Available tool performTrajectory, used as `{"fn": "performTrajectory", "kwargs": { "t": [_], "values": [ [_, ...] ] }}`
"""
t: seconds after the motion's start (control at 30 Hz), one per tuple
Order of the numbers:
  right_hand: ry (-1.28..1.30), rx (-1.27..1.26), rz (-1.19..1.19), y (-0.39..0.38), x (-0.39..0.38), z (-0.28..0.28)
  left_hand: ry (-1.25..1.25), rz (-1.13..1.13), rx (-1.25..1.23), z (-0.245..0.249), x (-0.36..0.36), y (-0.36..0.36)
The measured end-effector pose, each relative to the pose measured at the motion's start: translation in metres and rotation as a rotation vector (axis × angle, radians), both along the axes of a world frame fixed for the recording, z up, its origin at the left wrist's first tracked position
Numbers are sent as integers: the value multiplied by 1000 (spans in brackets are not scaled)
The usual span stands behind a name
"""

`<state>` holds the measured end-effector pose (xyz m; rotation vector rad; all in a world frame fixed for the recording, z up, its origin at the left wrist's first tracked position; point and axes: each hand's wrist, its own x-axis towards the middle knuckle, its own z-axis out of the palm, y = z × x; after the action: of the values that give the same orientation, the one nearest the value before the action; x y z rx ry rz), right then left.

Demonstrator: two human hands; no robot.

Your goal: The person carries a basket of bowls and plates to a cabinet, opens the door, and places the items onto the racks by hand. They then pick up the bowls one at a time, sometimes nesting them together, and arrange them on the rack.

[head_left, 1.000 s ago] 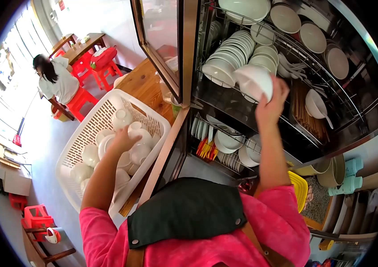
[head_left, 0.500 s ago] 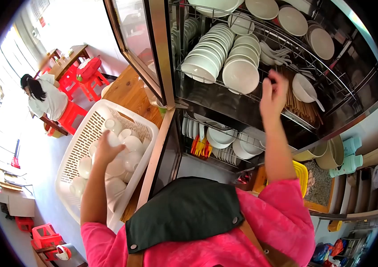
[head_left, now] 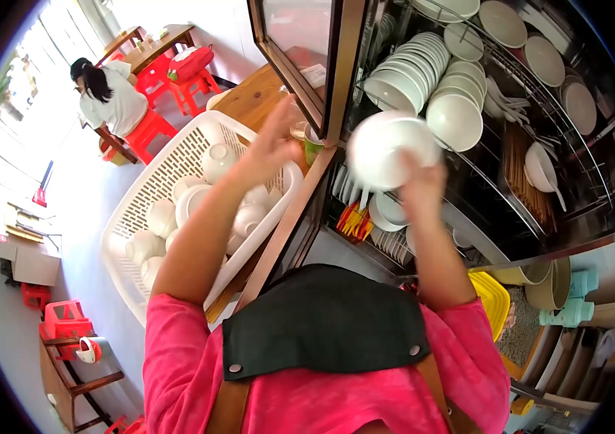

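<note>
My right hand (head_left: 425, 186) grips a white bowl (head_left: 383, 155), blurred by motion, in front of the cabinet's upper rack. Over the far right corner of a white plastic basket (head_left: 121, 208), my left hand (head_left: 273, 148) is raised with its fingers apart and nothing in them. White bowls (head_left: 160, 218) lie jumbled inside that basket. Beyond the held bowl, rows of white bowls (head_left: 455, 121) lean on the wire rack (head_left: 459, 153). White spoons (head_left: 506, 105), brown chopsticks (head_left: 517, 166) and a white ladle-like spoon (head_left: 540, 168) lie to their right.
The cabinet's glass door (head_left: 297, 50) stands open between basket and rack. A lower shelf holds plates (head_left: 387, 211) and orange-yellow handled utensils (head_left: 354, 220). Another person (head_left: 116, 101) sits at the far left near red stools (head_left: 150, 134). A yellow basket (head_left: 492, 300) is at the right.
My left hand has come up out of the basket and moved toward the door. My right hand, empty by the rack before, now holds a white bowl. The whole view has shifted.
</note>
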<state>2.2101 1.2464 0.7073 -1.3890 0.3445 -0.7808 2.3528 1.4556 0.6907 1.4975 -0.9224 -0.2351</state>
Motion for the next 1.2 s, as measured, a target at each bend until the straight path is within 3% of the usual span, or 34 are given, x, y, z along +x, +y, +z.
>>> {"fn": "performTrajectory", "kwargs": {
  "t": [0.03, 0.1, 0.17, 0.23, 0.3, 0.4, 0.53, 0.6, 0.63, 0.7, 0.77, 0.83, 0.97, 1.03, 1.13, 1.2],
  "values": [
    [-189, -159, -162, -26, 2, 5, 99, 170, 120, 4, 10, 7],
    [-233, -1172, -683, -79, -9, 29, 244, 411, 619, -31, 47, 32],
    [-132, -1264, -657, -116, -12, 33, -45, 155, 871, -135, 96, 78],
    [83, -1310, -555, -131, -19, 38, -217, -68, 1212, -143, 75, 92],
    [224, -1369, -488, -135, -16, 44, -37, -5, 1118, -121, 59, 90],
    [418, -1264, -363, -152, -1, 47, -110, 44, 1162, -99, 45, 92],
    [654, -1146, -285, -177, 25, 39, -133, 99, 1222, -119, 65, 92],
    [733, -1114, -303, -172, 22, 39, 152, 177, 1068, -118, 65, 90],
    [799, -1091, -307, -171, 22, 41, 144, 171, 1065, -118, 63, 90],
    [657, -1166, -463, -153, 5, 39, -74, 200, 933, -120, 59, 91],
    [127, -1001, -557, -121, -20, 42, -64, 209, 912, -119, 55, 90],
    [-162, -930, -384, -96, -25, 6, -50, 217, 913, -115, 48, 95],
    [210, -565, 209, -17, -26, -46, 65, 269, 841, -105, 53, 112],
    [239, -476, 495, 9, -15, -70, 19, 355, 833, -86, 55, 116],
    [439, -82, 783, 47, 3, -79, 28, 406, 716, -76, 64, 122],
    [561, 22, 932, 64, 18, -80, -198, 430, 509, -60, 54, 118]
  ]
}}
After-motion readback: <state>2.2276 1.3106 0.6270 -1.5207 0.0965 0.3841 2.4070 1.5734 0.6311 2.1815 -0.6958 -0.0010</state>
